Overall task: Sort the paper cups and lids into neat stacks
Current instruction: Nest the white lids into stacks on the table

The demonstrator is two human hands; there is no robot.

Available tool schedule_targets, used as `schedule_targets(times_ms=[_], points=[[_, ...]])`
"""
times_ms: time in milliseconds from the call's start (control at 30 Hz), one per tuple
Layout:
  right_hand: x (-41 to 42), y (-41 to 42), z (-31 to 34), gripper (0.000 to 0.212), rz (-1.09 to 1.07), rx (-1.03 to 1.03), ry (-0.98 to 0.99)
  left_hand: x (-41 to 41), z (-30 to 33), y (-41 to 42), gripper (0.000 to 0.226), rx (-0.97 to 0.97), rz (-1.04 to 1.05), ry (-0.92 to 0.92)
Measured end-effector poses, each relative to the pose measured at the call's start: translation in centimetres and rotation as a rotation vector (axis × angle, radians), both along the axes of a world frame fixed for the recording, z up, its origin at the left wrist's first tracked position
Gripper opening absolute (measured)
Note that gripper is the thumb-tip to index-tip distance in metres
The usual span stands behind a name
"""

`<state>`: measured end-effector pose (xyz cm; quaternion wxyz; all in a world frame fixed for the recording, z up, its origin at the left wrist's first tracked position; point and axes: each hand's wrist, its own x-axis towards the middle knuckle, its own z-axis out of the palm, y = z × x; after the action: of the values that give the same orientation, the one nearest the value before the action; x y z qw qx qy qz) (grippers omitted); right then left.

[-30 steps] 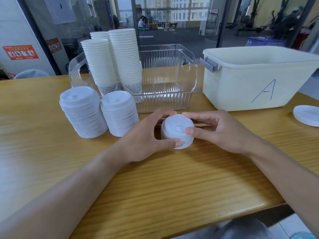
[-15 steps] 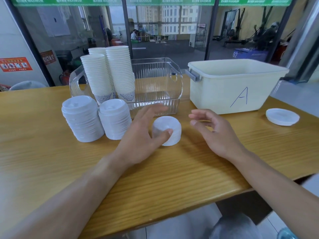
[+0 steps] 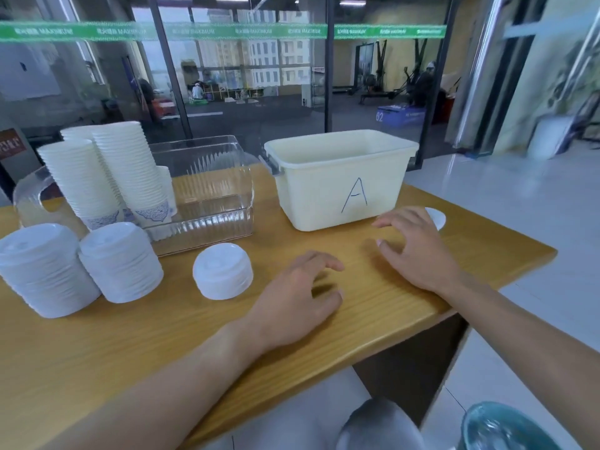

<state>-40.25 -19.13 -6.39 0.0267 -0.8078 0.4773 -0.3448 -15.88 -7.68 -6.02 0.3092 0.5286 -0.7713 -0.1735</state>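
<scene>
Wooden table [image 3: 373, 319] carries my left hand [image 3: 292, 297], fingers loosely curled and empty, beside the short lid stack [image 3: 222, 271]. My right hand [image 3: 415, 251], spread and empty, probably reaches for the loose lid [image 3: 436, 217] it partly hides. Beyond: two taller lid stacks [image 3: 120, 261], cup stacks [image 3: 130, 170] in the clear bin [image 3: 224, 190]; the tub marked A [image 3: 341, 177] crowds that reach.

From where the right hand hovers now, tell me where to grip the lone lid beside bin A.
Pinch the lone lid at its exposed far-right rim, coming from above with the right hand: it lies flat on the table, so only its thin edge offers purchase.
</scene>
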Motion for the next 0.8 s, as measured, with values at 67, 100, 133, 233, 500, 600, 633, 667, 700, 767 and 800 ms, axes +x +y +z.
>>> schedule_targets(times_ms=[67, 100, 133, 233, 500, 600, 633, 667, 700, 767, 800], points=[[-1.6, -1.0, 0.1, 0.027, -0.094, -0.036, 0.015, -1.5, -0.1, -1.6, 0.039, 0.03, 0.005, -0.02], [-2.3, -1.4, 0.3, 0.03, -0.148, -0.035, 0.016, -2.2, -0.1, -2.5, 0.04, 0.029, 0.008, -0.038], [-2.9, -1.8, 0.4, 0.034, -0.2, -0.019, 0.018, -2.7, -0.1, -3.3, 0.04, 0.027, 0.01, -0.058], [-3.8, -3.0, 0.4, 0.053, -0.313, 0.11, 0.024, -3.7, 0.0, -5.7, 0.037, 0.022, 0.024, -0.083], [-3.7, -4.9, 0.7, 0.084, -0.407, 0.348, -0.043, -3.6, 0.1, -7.9, 0.036, 0.007, 0.064, -0.08], [-3.5, -4.5, 0.8, 0.08, -0.38, 0.339, -0.053, -3.4, -0.2, -7.8, 0.034, 0.001, 0.064, -0.05], [-3.4, -4.2, 0.7, 0.08, -0.357, 0.326, -0.064, -3.4, -0.2, -7.8, 0.033, -0.002, 0.067, -0.027], [-3.3, -3.7, 0.7, 0.08, -0.325, 0.307, -0.077, -3.4, -0.2, -7.7, 0.032, -0.01, 0.072, 0.006], [-3.2, -3.3, 0.7, 0.079, -0.283, 0.282, -0.092, -3.4, -0.2, -7.7, 0.031, -0.025, 0.079, 0.049], [-2.7, -2.1, 0.7, 0.075, -0.195, 0.243, -0.115, -3.3, -0.2, -7.4, 0.031, -0.04, 0.091, 0.166], [-2.2, -1.5, 0.7, 0.072, -0.16, 0.232, -0.127, -3.2, -0.1, -7.1, 0.032, -0.034, 0.086, 0.221]])
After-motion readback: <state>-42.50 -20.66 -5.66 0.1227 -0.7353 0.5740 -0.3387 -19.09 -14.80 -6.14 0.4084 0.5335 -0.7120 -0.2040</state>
